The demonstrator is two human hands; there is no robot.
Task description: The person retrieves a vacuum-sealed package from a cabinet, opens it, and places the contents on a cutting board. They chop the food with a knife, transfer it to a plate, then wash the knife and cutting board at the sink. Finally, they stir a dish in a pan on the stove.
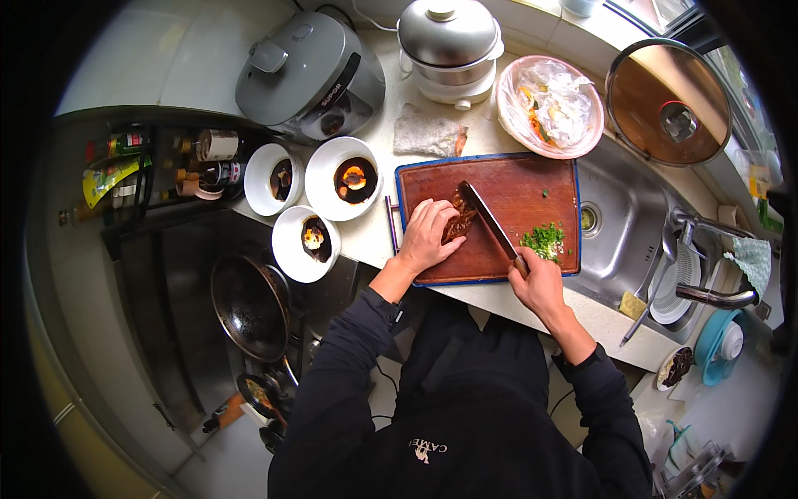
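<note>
My right hand (540, 280) grips the handle of a kitchen knife (490, 219), whose blade slants up and left across a brown cutting board (499, 181) with a blue rim. Just left of the blade lies a pile of dark brown chopped food (460, 223); what it is I cannot tell. My left hand (430, 236) presses on this pile with bent fingers, its thumb along the near side. Chopped green onion (543, 242) sits in a heap at the board's right, beyond the knife.
Left of the board stand three white bowls (317, 163) with dark sauce. Behind are a grey cooker (305, 68), a steel-lidded pot (446, 43), a cloth (427, 131) and a pink lined basin (511, 118). A steel sink (614, 212) adjoins the right; a wok (246, 305) sits lower left.
</note>
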